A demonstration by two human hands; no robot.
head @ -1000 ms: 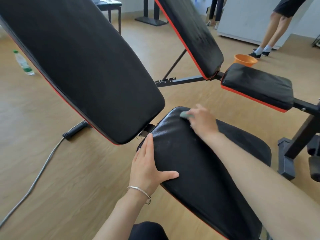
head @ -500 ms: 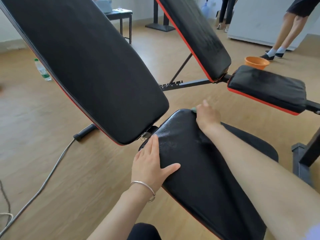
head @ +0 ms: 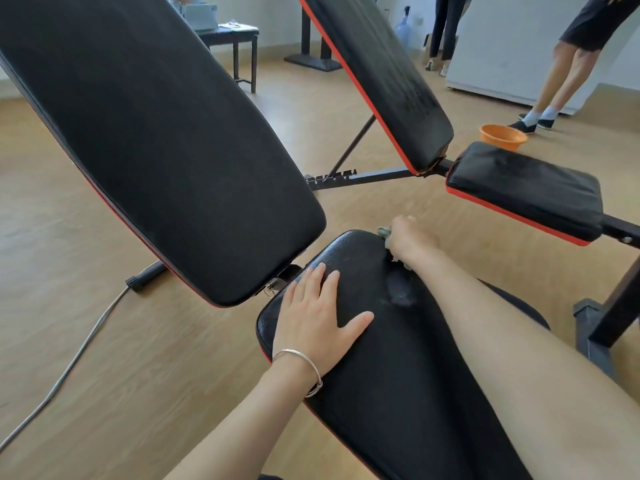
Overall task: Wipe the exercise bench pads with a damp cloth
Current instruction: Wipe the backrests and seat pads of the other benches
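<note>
A black seat pad (head: 381,358) with red trim lies in front of me, below a raised black back pad (head: 166,140). My left hand (head: 317,322) rests flat on the seat pad's near-left corner, fingers straight. At the pad's far edge my right hand (head: 410,239) grips a small grey-green cloth (head: 385,234), which peeks out left of and under the hand. A damp smear (head: 400,294) shows on the pad just behind that hand.
A second bench stands at the right, with a tilted back pad (head: 388,74) and a seat pad (head: 526,188). An orange basin (head: 502,136) sits on the floor beyond. A person's legs (head: 554,81) are at the far right. A grey cable (head: 69,365) crosses the floor at left.
My right hand has slid with the cloth from the pad's top toward its far right edge, leaving a damp streak. The left hand stays flat on the pad.
</note>
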